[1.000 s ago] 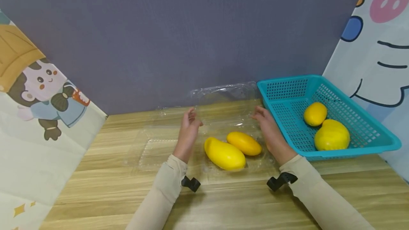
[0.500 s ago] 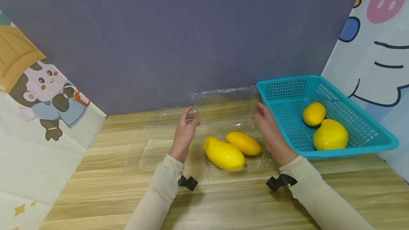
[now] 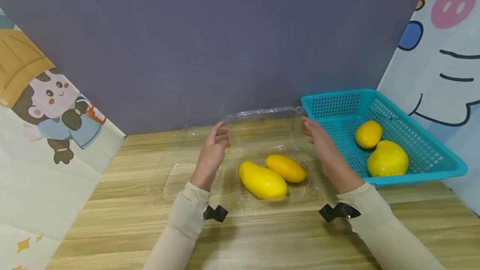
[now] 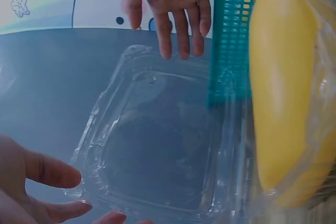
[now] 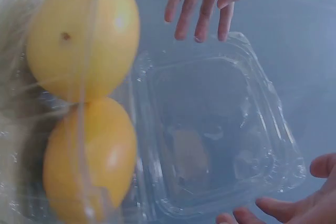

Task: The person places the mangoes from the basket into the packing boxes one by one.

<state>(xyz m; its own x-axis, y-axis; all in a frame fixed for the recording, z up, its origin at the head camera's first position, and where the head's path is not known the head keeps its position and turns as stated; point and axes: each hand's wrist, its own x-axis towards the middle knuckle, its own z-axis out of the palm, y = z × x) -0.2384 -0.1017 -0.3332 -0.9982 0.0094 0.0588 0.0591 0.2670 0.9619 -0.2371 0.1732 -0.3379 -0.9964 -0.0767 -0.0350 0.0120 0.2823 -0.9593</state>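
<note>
Two yellow mangoes [image 3: 263, 180] lie side by side in the base of a clear plastic clamshell box [image 3: 240, 197]. Its transparent lid [image 3: 264, 130] is raised at the back, tilted near the grey wall. My left hand [image 3: 211, 157] is beside the lid's left edge, fingers loosely extended and holding nothing. On the other side, my right hand [image 3: 325, 149] is beside the right edge, also with relaxed fingers and nothing held. In the left wrist view, the fingertips [image 4: 68, 174] are close to the lid's rim; whether they touch it I cannot tell.
A teal perforated basket [image 3: 326, 136] on the right holds a smaller orange-yellow fruit [image 3: 369, 134] and a larger yellow one [image 3: 388, 158]. Another clear open clamshell [image 3: 180, 174] lies on the wooden table at left. A grey wall [image 3: 225, 45] stands behind.
My hands have moved apart, the left one leftward and the right one rightward. The top edge of the raised lid stands a little lower in view. The mangoes stay in place.
</note>
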